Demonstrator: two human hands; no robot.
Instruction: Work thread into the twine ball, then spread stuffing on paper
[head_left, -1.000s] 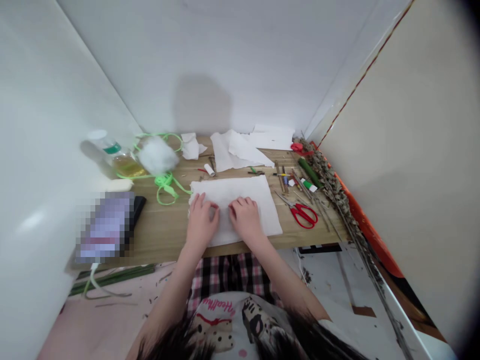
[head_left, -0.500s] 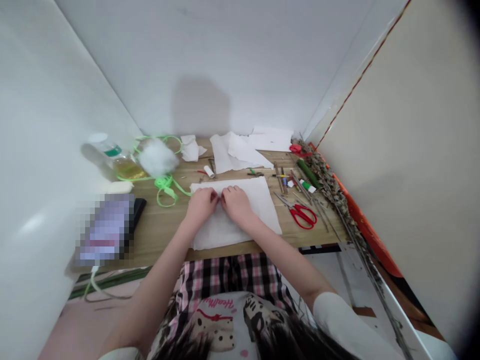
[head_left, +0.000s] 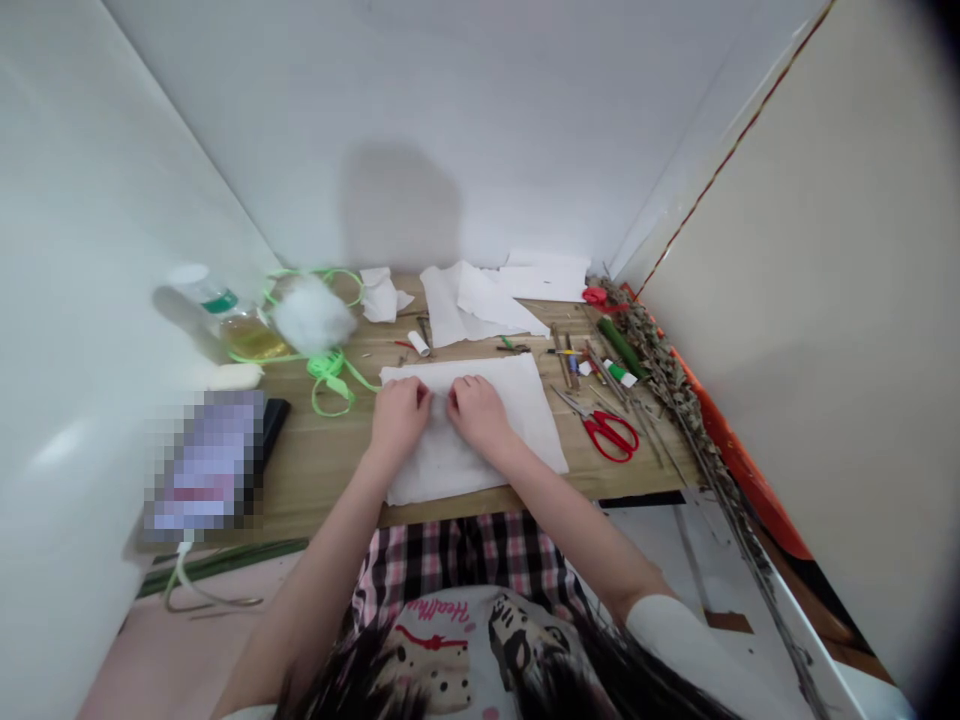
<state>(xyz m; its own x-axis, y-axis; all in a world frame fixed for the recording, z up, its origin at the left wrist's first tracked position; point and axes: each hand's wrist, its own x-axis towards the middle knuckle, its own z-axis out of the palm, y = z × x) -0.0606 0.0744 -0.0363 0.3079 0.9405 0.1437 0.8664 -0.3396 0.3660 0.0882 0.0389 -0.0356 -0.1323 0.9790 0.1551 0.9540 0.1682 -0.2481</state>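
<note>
A white sheet (head_left: pixel 517 420), paper or thin cloth, lies flat on the wooden table in front of me. Over its left part is my left hand (head_left: pixel 399 412), fingers curled and thumb pressed to the fingertips. My right hand (head_left: pixel 480 412) rests just to the right in a similar pinch, over the middle of the sheet. A small gap parts the fingertips of the two hands. Whatever they pinch, if anything, is too small or hidden to make out. Scissors (head_left: pixel 611 435) with red handles lie right of the sheet, blades partly apart.
Left stand a bottle of yellow liquid (head_left: pixel 255 338), white fluff (head_left: pixel 313 312), green ribbon (head_left: pixel 328 368) and a phone (head_left: pixel 206 460) with a cable. Torn white paper (head_left: pixel 480 300) lies at the back. Twigs (head_left: pixel 561 355), a green stem (head_left: pixel 621 345) and dried branches (head_left: pixel 660 370) line the right.
My hands have moved slightly apart, widening the gap between the fingertips. The view has shifted a little; the sheet and other objects stay in place.
</note>
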